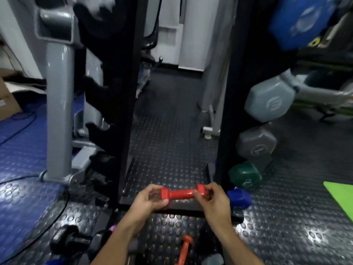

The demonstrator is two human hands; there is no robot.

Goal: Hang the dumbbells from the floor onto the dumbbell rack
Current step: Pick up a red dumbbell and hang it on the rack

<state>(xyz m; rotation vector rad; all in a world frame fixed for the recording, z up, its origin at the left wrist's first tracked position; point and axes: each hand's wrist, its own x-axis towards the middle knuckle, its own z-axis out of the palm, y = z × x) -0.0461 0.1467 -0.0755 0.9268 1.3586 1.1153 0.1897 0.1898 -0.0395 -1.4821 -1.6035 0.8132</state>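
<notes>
A small red dumbbell is held level just above the base of the black dumbbell rack. My left hand grips its left head, and my right hand grips its right head. On the rack's right side hang a blue dumbbell, a green one, a grey one and a pale blue-grey one. On the floor by my arms lie an orange dumbbell and a black dumbbell.
A grey machine post stands left of the rack on blue matting. A green mat lies at the right edge. A large blue weight sits high on the right. Black studded flooring runs between the rack's uprights.
</notes>
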